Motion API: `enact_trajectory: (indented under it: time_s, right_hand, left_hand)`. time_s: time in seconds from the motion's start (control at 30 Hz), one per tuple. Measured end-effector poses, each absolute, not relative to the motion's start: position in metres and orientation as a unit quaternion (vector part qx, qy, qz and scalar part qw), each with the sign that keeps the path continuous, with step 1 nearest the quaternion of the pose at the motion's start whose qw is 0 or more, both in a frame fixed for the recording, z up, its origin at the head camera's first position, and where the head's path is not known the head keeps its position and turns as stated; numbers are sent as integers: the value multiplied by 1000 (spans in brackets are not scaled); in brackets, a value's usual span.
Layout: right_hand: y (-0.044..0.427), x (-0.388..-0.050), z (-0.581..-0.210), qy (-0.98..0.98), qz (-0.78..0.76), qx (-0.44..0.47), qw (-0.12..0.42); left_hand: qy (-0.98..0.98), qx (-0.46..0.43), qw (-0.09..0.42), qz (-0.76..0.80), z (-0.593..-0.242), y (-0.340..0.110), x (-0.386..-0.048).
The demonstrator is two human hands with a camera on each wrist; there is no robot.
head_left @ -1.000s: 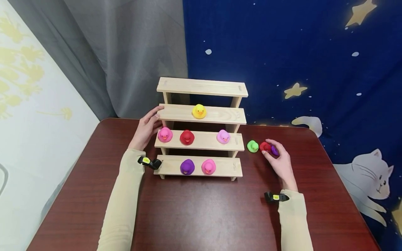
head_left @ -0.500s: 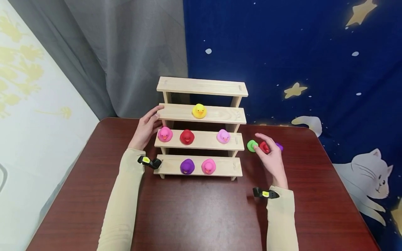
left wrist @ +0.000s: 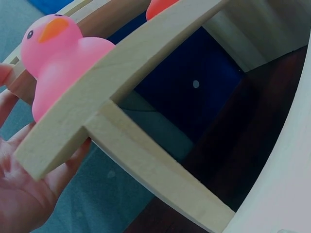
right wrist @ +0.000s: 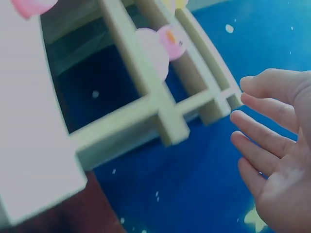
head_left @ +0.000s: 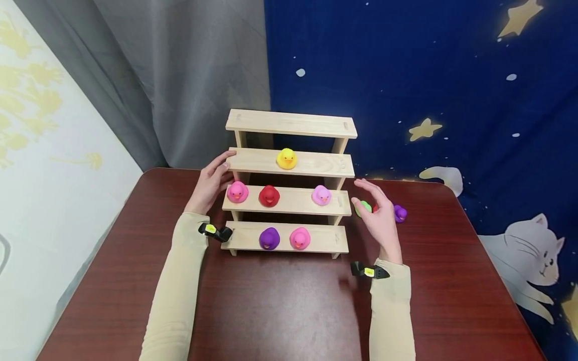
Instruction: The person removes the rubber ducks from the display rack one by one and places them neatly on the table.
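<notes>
A stepped wooden display shelf [head_left: 322, 163] stands on the table. My left hand [head_left: 207, 186] holds the left end of its second board from the top, thumb at the front edge. On that board sits a yellow rubber duck [head_left: 286, 159]. The board below bears a pink duck [head_left: 237, 192], a red duck [head_left: 269, 196] and a light pink duck [head_left: 321, 195]; the bottom board has a purple duck [head_left: 269, 239] and a pink duck [head_left: 300, 238]. Fingers spread and empty, my right hand [head_left: 380, 220] hovers right of the shelf, partly hiding a green duck [head_left: 364, 208].
Beyond the right hand a second purple duck [head_left: 400, 214] lies on the brown table [head_left: 289, 301]; a mostly hidden red duck [head_left: 375, 208] sits beside the green one. A grey curtain [head_left: 194, 90] and a blue starry cloth [head_left: 361, 65] hang behind the shelf.
My right hand has left the red duck on the table and moved left toward the shelf, uncovering the purple duck. The left hand has stayed on the shelf.
</notes>
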State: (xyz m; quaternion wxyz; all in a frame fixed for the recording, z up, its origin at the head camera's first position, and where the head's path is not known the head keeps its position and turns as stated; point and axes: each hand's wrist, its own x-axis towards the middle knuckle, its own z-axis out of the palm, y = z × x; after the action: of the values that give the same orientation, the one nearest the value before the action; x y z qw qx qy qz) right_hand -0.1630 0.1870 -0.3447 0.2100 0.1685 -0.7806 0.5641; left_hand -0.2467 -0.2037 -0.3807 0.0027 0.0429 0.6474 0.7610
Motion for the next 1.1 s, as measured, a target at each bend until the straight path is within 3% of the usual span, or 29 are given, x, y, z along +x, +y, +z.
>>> enact_trajectory:
  time_s: [0.27, 0.5, 0.77, 1.1]
  right_hand:
    - [162, -172, -324, -789, 530, 212, 228]
    - [142, -183, -316, -789, 527, 243, 201]
    - [131, -216, -341, -795, 514, 263, 184]
    - [115, -234, -335, -820, 484, 266, 147]
  left_hand:
    - [642, 48, 3, 765, -379, -203, -247]
    - [644, 47, -1, 763, -379, -203, -246]
    - [651, 42, 3, 758, -380, -203, -246]
    - [653, 40, 4, 757, -379, -203, -246]
